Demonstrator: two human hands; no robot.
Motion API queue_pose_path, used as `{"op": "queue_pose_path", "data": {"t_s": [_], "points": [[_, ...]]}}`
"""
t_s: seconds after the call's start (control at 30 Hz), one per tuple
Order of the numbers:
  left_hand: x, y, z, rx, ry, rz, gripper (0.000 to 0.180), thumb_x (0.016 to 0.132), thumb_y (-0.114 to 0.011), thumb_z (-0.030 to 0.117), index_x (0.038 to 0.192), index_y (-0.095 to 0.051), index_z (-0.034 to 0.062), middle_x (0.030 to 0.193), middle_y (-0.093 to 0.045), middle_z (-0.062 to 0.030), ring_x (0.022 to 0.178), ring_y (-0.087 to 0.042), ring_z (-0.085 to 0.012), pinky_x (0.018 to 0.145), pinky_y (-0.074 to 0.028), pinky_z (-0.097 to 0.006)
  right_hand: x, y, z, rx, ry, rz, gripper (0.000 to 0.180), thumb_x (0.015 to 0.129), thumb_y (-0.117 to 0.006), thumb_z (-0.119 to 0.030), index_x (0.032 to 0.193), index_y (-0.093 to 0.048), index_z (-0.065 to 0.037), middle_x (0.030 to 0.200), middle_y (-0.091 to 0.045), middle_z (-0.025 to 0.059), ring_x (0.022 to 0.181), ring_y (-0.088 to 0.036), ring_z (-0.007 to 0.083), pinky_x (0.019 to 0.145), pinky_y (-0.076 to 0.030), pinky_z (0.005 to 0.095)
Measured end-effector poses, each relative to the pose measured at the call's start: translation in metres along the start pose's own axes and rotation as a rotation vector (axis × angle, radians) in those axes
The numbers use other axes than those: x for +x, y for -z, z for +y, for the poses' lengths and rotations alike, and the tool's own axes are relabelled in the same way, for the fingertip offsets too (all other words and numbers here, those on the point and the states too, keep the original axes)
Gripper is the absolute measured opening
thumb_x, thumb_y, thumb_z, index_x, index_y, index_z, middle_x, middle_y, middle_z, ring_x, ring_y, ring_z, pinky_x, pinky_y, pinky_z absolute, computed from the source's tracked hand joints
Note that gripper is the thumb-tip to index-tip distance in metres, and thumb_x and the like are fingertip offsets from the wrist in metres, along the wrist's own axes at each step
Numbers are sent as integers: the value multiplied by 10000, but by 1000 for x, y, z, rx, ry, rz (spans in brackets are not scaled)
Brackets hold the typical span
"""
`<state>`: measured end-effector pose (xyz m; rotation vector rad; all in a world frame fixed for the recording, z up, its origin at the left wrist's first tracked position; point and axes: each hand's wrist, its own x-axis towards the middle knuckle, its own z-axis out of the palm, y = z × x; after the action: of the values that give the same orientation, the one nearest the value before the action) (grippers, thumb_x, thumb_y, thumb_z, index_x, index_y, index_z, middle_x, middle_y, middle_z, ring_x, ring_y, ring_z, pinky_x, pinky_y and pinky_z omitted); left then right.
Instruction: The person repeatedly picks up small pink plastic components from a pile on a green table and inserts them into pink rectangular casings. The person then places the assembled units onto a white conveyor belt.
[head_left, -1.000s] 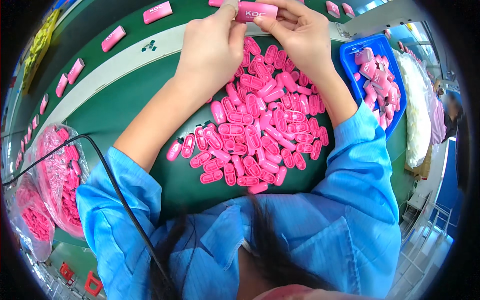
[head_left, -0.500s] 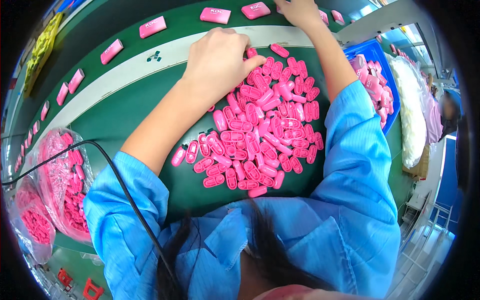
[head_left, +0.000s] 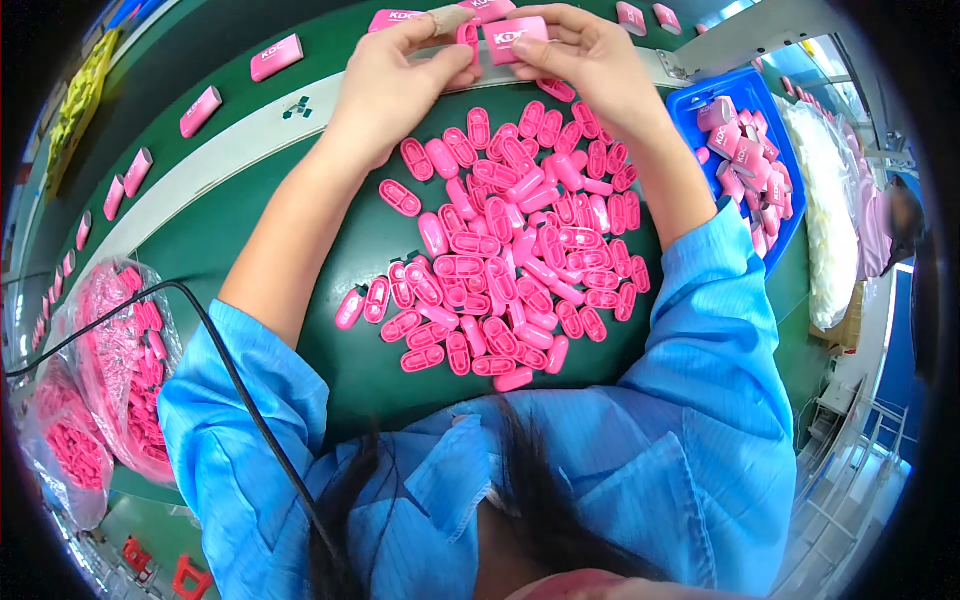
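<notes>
Near the far edge of the green table, my left hand (head_left: 400, 85) pinches a small pink oval cap (head_left: 468, 42), its hollow side turned toward the right. Close beside it, my right hand (head_left: 590, 65) grips a flat pink case (head_left: 514, 40) with rounded sides and white print, between thumb and fingers. A narrow gap seems to lie between cap and case. Below both hands spreads a loose pile of pink caps (head_left: 500, 240), some hollow side up, others smooth side up.
Beyond a pale rail (head_left: 250, 130), a row of pink cases (head_left: 276, 58) lies on a green conveyor. A blue bin (head_left: 790, 215) at the right holds more cases. Clear bags of pink caps (head_left: 140, 380) lie at the left, and a black cable (head_left: 225, 340) crosses by my left arm.
My right hand has come back from the conveyor with a pink case. My left hand has risen from the pile with a cap, and the two now meet. Conveyor cases have shifted leftward.
</notes>
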<state>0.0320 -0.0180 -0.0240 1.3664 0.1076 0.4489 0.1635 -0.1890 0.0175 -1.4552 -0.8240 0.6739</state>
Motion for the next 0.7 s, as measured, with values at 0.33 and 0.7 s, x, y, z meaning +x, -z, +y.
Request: {"op": "queue_pose_path", "data": {"t_s": [0.33, 0.7], "points": [[3, 2, 2, 92, 87, 21, 435, 963, -730, 143, 1315, -633, -95, 1094, -746, -141, 971, -737, -180, 855, -602, -262, -5, -1, 21, 43, -57, 61, 228, 958, -715, -58, 1173, -699, 15, 1086, -754, 85, 882, -714, 132, 813, -585, 284], [-8, -6, 18, -72, 161, -3, 302, 1012, -662, 101, 1266, -684, -62, 1114, -738, -78, 932, -707, -118, 844, -572, -234, -5, 1, 16, 246, -49, -16, 264, 968, -688, -7, 1226, -634, 7, 1111, -746, 97, 897, -708, 128, 825, -566, 235]]}}
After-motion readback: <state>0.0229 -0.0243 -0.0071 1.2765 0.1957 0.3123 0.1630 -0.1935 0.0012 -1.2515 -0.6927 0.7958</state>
